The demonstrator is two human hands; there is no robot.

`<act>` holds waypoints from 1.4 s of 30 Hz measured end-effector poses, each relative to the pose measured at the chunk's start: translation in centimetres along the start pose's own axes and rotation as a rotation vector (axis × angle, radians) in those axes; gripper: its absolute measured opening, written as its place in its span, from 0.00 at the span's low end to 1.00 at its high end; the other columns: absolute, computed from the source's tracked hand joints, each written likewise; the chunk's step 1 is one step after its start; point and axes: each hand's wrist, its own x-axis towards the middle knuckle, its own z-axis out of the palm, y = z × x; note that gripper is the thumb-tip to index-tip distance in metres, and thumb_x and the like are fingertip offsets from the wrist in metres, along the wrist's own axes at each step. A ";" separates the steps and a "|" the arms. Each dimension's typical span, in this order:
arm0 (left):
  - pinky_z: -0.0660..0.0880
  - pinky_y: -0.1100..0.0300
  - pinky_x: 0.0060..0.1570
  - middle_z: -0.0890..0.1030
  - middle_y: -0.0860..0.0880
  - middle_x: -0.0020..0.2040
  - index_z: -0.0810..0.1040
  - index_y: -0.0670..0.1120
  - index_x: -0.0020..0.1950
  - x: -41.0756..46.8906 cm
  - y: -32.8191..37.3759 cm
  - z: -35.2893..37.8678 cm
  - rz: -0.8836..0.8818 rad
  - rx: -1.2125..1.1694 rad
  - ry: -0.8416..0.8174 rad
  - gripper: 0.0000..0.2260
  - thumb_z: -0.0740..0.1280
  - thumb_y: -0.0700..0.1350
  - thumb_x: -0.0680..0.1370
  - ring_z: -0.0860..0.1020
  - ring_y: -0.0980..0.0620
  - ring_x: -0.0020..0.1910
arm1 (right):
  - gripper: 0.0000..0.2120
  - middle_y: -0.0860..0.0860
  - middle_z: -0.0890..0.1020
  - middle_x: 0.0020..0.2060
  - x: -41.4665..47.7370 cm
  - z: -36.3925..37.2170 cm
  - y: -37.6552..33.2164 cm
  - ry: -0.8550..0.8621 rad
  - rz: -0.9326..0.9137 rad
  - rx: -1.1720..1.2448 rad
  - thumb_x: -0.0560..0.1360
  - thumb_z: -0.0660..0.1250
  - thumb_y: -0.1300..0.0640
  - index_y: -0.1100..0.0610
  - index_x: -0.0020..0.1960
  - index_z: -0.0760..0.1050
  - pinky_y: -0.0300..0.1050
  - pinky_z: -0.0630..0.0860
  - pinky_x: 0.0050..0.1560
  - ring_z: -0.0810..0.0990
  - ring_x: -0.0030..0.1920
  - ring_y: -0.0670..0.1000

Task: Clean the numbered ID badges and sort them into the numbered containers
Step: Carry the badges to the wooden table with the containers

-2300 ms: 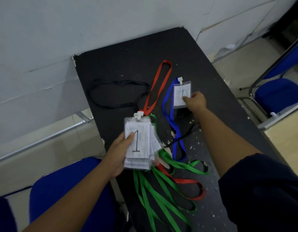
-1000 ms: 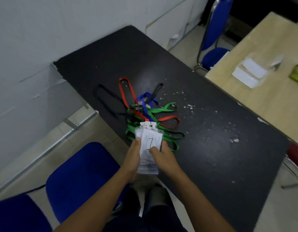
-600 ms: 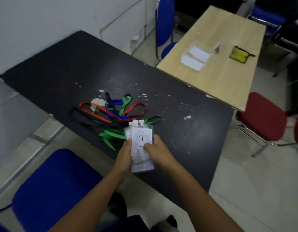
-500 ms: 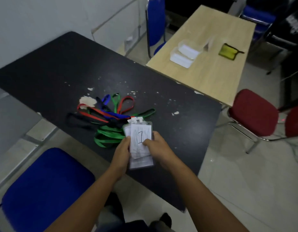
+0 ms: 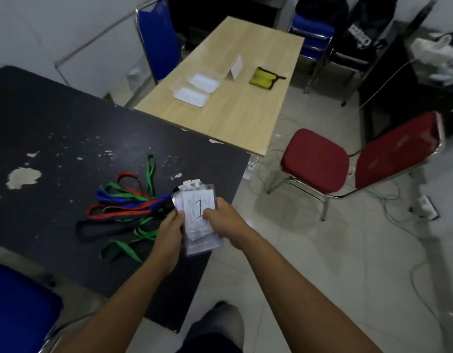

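I hold a stack of clear ID badges (image 5: 198, 212) over the near right corner of the black table (image 5: 67, 128); the top card shows a handwritten "1". My left hand (image 5: 170, 230) grips the stack's left edge, and my right hand (image 5: 221, 220) pinches its right edge. The badges' green, red, blue and black lanyards (image 5: 123, 205) trail left across the table. On the wooden table (image 5: 245, 105) beyond lie two clear containers (image 5: 197, 89) with white cards inside, a folded white card (image 5: 236, 68) and a yellow cloth (image 5: 262, 79).
A red chair (image 5: 347, 161) stands on the tiled floor to the right, with cables around it. Blue chairs stand at the lower left (image 5: 19, 307) and behind the wooden table (image 5: 156, 39). The black table's surface is chipped with white flecks.
My right hand picked up the single badge and joined my left on the stack. My view swung right, so the wooden table and red chair now show. The lanyards have dragged along.
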 end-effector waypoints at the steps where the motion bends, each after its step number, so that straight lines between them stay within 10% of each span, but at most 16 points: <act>1: 0.81 0.55 0.46 0.86 0.46 0.52 0.79 0.46 0.61 0.7 0.0 1.3 -0.002 -0.005 -0.001 0.13 0.56 0.42 0.85 0.85 0.47 0.51 | 0.11 0.41 0.78 0.37 0.7 -1.3 0.0 0.003 -0.003 -0.004 0.74 0.60 0.63 0.48 0.38 0.71 0.31 0.71 0.28 0.77 0.34 0.38; 6: 0.81 0.56 0.46 0.85 0.46 0.54 0.80 0.49 0.59 5.5 0.3 6.9 0.044 -0.073 0.034 0.13 0.57 0.42 0.84 0.84 0.47 0.53 | 0.06 0.45 0.79 0.47 6.0 -7.4 -0.5 -0.030 -0.035 -0.059 0.75 0.61 0.60 0.49 0.47 0.71 0.48 0.78 0.50 0.79 0.48 0.48; 19: 0.81 0.52 0.49 0.85 0.48 0.55 0.80 0.50 0.60 18.0 7.2 21.0 0.120 -0.091 0.195 0.12 0.59 0.44 0.84 0.84 0.46 0.54 | 0.16 0.50 0.81 0.55 20.4 -22.2 -6.0 -0.166 -0.045 -0.026 0.75 0.62 0.57 0.52 0.62 0.72 0.56 0.78 0.58 0.80 0.53 0.52; 29: 0.75 0.41 0.62 0.83 0.43 0.59 0.80 0.44 0.63 27.0 10.0 30.1 0.137 -0.347 0.388 0.18 0.55 0.50 0.84 0.80 0.40 0.60 | 0.11 0.45 0.82 0.49 30.7 -33.1 -10.9 -0.375 -0.156 -0.033 0.75 0.63 0.56 0.44 0.55 0.73 0.41 0.75 0.39 0.81 0.48 0.46; 34: 0.80 0.53 0.38 0.84 0.40 0.53 0.79 0.42 0.58 31.0 10.0 32.5 0.070 -0.176 0.649 0.11 0.59 0.44 0.84 0.84 0.46 0.44 | 0.15 0.47 0.81 0.51 35.0 -36.9 -13.6 -0.495 -0.200 -0.093 0.76 0.63 0.57 0.47 0.61 0.73 0.42 0.75 0.42 0.81 0.50 0.48; 42: 0.76 0.44 0.58 0.80 0.37 0.64 0.79 0.43 0.66 36.3 14.3 33.2 -0.029 -0.812 0.287 0.33 0.52 0.67 0.80 0.80 0.38 0.60 | 0.15 0.46 0.83 0.50 40.5 -38.7 -16.1 -0.718 -0.217 -0.226 0.77 0.62 0.60 0.48 0.61 0.74 0.33 0.74 0.34 0.82 0.47 0.44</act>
